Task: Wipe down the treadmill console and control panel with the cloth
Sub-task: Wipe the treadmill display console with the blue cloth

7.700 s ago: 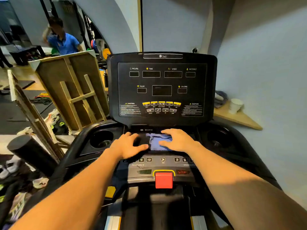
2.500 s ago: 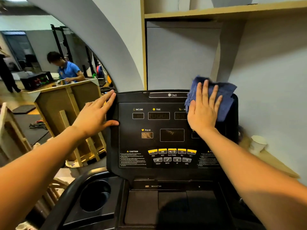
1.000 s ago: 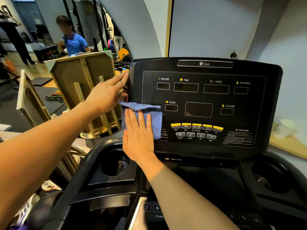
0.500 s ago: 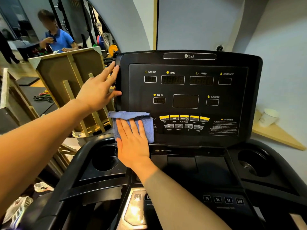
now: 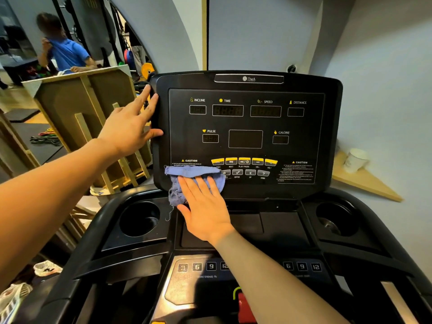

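The black treadmill console [image 5: 247, 127] stands upright before me, with dark displays and a row of yellow buttons [image 5: 244, 161]. My right hand [image 5: 205, 206] lies flat on a blue cloth [image 5: 187, 181] and presses it against the console's lower left corner, over the left caution text. Part of the cloth hangs below the console edge. My left hand [image 5: 131, 127] holds the console's left edge, fingers spread along the side and thumb on the front. Below lies the control panel [image 5: 201, 267] with numbered keys and a red stop button [image 5: 244, 307].
Cup holders [image 5: 140, 218] [image 5: 336, 220] sit either side of the tray. A wooden frame [image 5: 88, 118] leans to the left. A paper cup [image 5: 355, 160] stands on a wooden corner shelf [image 5: 364, 181] at right. A person in a blue shirt [image 5: 63, 52] stands behind at left.
My right hand has slid the cloth from the console's top right across to the left side, then down to the lower left corner and slightly rightward. My left hand keeps hold of the left edge.
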